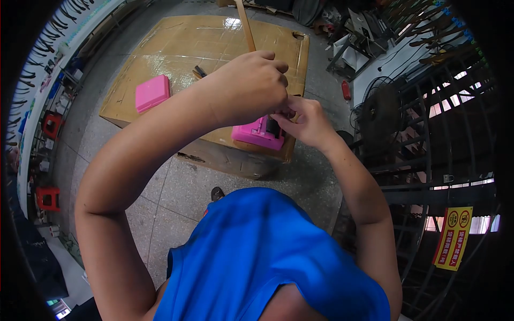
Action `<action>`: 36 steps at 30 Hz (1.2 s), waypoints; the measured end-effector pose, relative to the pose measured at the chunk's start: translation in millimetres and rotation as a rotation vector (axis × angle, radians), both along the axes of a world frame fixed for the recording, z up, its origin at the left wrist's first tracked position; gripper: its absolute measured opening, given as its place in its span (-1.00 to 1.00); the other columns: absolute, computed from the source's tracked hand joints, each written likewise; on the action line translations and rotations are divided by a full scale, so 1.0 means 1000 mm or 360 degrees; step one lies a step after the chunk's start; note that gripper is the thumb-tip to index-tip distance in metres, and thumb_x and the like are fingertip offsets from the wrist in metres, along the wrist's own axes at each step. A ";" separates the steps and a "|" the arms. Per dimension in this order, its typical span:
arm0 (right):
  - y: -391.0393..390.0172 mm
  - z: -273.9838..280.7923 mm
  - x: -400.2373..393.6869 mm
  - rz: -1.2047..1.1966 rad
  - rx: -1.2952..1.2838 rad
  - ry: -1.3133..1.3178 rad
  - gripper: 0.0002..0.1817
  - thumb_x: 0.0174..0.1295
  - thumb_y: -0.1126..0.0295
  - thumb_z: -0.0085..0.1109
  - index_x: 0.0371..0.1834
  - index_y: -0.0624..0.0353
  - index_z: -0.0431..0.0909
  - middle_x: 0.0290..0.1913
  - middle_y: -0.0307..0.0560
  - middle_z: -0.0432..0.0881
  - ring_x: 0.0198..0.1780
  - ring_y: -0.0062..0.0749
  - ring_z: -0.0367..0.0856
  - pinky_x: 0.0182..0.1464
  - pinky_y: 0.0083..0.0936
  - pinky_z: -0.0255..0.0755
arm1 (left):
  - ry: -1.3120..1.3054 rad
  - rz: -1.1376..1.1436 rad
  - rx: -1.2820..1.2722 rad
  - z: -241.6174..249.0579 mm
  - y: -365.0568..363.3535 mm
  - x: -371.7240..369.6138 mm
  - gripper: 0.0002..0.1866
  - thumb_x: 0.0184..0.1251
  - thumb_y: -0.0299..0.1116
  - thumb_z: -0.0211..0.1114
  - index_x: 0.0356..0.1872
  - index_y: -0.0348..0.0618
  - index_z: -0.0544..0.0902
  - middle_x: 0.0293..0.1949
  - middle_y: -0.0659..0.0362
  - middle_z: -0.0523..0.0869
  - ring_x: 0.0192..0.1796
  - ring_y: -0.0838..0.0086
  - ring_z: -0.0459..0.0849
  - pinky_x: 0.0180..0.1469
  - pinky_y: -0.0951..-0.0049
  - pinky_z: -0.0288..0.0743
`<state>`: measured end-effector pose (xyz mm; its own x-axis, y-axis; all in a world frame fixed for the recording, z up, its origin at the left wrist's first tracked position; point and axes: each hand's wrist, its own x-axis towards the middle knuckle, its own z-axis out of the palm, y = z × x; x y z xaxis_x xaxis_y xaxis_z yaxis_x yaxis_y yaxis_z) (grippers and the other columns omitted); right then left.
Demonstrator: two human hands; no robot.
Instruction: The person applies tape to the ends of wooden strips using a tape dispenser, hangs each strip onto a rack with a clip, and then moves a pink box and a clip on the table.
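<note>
Left hand (257,80): curled, back uppermost; cannot tell what, if anything, in grip. Right hand (306,122): thumb and fingers narrowed close beside left hand; cannot tell contents. Near case (250,134): pink, on worktop (198,40), just below both hands, partly covered. Far case (152,92): pink, closed, left of left hand. Wooden strip (244,24): extending outward beyond left hand.

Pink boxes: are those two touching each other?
Apart. The head view shows the brown carton between the left pink box and the right pink box.
</note>
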<state>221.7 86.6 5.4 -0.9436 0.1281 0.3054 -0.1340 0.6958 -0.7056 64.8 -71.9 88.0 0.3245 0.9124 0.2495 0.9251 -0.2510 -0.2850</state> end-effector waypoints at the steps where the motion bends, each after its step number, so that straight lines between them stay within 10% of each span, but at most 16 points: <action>1: 0.001 -0.003 0.001 -0.0002 -0.0002 -0.0002 -0.79 0.28 0.49 0.46 -0.06 0.28 0.73 -0.24 0.04 0.80 -0.23 -0.27 0.84 -0.12 -0.38 0.69 | -0.0034 -0.0005 0.0008 -0.001 -0.001 -0.001 -0.89 0.21 -0.35 0.38 -0.34 0.07 0.87 -0.32 0.29 0.76 0.01 0.37 0.68 0.12 0.34 0.53; 4: 0.006 -0.012 0.002 0.0019 0.0017 0.0090 -0.75 0.30 0.50 0.47 0.02 0.22 0.73 -0.25 -0.09 0.78 -0.22 -0.47 0.77 -0.15 -0.47 0.62 | -0.0132 0.0024 -0.0030 -0.003 -0.006 -0.002 -0.87 0.17 -0.36 0.37 -0.32 0.03 0.85 -0.33 0.27 0.74 -0.01 0.34 0.68 0.10 0.32 0.55; 36: 0.088 -0.045 0.138 -0.0270 0.0349 -0.0076 -0.81 0.13 0.61 0.34 -0.17 0.23 0.76 -0.23 -0.08 0.78 -0.15 -0.23 0.67 -0.05 -0.35 0.56 | -0.0707 -0.0070 0.0154 -0.087 -0.013 -0.005 -0.66 -0.05 -0.44 0.48 -0.14 -0.17 0.84 -0.23 0.11 0.76 -0.09 0.18 0.74 -0.06 0.20 0.69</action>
<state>359.9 175.1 -39.9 -0.9284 0.2209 0.2988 0.0272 0.8423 -0.5384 59.4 -84.5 0.7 0.2048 0.8657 0.4567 0.9520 -0.2847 0.1128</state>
